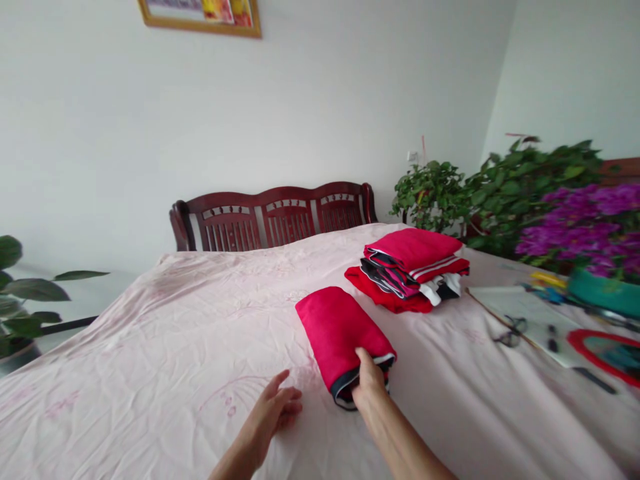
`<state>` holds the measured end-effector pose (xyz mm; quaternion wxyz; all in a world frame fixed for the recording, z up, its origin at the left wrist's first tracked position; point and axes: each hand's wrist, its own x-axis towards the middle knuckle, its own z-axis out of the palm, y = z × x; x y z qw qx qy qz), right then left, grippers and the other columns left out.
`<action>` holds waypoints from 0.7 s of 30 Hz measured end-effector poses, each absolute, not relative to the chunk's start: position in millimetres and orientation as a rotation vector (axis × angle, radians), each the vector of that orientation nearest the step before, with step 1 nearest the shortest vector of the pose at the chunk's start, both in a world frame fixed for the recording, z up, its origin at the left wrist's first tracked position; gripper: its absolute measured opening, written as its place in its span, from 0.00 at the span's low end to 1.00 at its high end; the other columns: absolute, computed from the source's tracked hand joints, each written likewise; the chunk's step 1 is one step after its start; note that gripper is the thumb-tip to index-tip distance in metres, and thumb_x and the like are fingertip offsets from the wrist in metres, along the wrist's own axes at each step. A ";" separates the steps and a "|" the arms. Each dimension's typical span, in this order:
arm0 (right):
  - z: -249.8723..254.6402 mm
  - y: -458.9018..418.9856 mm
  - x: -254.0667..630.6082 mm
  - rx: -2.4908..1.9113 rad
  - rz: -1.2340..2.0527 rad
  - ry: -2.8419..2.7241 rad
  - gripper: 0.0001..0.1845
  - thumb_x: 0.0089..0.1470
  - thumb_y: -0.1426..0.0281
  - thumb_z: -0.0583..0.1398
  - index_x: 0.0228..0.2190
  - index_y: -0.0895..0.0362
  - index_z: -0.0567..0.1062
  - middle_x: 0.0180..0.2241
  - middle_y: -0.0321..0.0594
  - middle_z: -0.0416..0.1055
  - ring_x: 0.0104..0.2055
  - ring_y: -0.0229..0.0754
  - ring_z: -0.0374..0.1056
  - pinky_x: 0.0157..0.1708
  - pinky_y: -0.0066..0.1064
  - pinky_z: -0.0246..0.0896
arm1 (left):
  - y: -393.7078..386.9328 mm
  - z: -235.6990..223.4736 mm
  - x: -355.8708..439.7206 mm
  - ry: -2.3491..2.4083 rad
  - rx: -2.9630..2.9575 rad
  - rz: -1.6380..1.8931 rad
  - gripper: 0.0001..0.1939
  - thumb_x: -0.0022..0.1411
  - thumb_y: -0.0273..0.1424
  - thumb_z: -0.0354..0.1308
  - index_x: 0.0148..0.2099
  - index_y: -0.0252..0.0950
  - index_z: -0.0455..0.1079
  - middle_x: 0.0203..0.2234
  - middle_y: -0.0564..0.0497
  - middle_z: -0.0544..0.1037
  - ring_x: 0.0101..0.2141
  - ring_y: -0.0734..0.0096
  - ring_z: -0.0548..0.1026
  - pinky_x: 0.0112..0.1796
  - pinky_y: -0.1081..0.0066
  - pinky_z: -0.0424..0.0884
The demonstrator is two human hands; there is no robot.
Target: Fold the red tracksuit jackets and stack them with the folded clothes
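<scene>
A folded red garment [340, 327] with dark, white-edged trim lies on the pink-white cloth [165, 347]. My right hand [370, 380] grips its near edge, thumb on top and the other fingers hidden underneath or inside the fold. Just left of the garment, my left hand [277, 407] is held above the cloth with its fingers apart and nothing in it. Behind and to the right sits a stack of folded red clothes [413, 247], some with white stripes and dark parts.
On the right are a pair of glasses [513, 331], a white board or sheet [530, 313], a red-rimmed round object [600, 353] and purple flowers [585, 227] in a teal pot. Behind the cloth stands a dark wooden bench [280, 217]. A leafy plant [33, 290] is at the left.
</scene>
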<state>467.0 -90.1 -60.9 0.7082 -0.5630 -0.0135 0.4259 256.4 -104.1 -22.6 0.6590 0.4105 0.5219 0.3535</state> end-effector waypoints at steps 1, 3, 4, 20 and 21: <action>-54.7 -90.4 466.6 -1.212 0.981 0.022 0.18 0.44 0.60 0.62 0.39 0.52 0.70 0.31 0.40 0.78 0.39 0.50 0.78 0.36 0.41 0.76 | -105.7 -23.9 258.4 1.168 0.930 0.793 0.39 0.53 0.35 0.65 0.65 0.31 0.59 0.36 0.45 0.80 0.30 0.71 0.77 0.32 0.71 0.70; -42.2 -93.3 466.2 -1.144 1.026 -0.007 0.16 0.44 0.64 0.62 0.38 0.51 0.69 0.32 0.39 0.79 0.39 0.50 0.77 0.37 0.41 0.76 | -108.8 -23.9 261.6 1.146 0.931 0.782 0.39 0.53 0.35 0.66 0.64 0.30 0.60 0.36 0.44 0.80 0.31 0.70 0.78 0.34 0.71 0.71; -37.3 -97.1 466.4 -1.117 1.050 -0.033 0.15 0.44 0.65 0.61 0.37 0.51 0.68 0.31 0.39 0.79 0.39 0.49 0.77 0.37 0.42 0.76 | -110.2 -23.3 262.6 1.142 0.929 0.775 0.38 0.53 0.34 0.66 0.64 0.30 0.60 0.37 0.44 0.81 0.31 0.70 0.78 0.35 0.71 0.72; -24.3 -134.4 571.8 -1.588 0.760 -0.574 0.24 0.45 0.58 0.62 0.44 0.55 0.74 0.48 0.47 0.76 0.53 0.53 0.70 0.51 0.45 0.66 | -92.4 -18.4 355.1 0.980 0.761 0.791 0.25 0.60 0.36 0.62 0.57 0.36 0.63 0.38 0.45 0.81 0.30 0.67 0.80 0.28 0.71 0.74; -23.1 -125.2 569.3 -1.568 0.937 -0.522 0.23 0.45 0.59 0.62 0.43 0.56 0.75 0.44 0.47 0.78 0.48 0.53 0.73 0.46 0.45 0.69 | -91.4 -18.6 362.4 1.000 0.762 0.816 0.27 0.58 0.35 0.63 0.58 0.36 0.61 0.39 0.45 0.81 0.30 0.67 0.80 0.27 0.71 0.74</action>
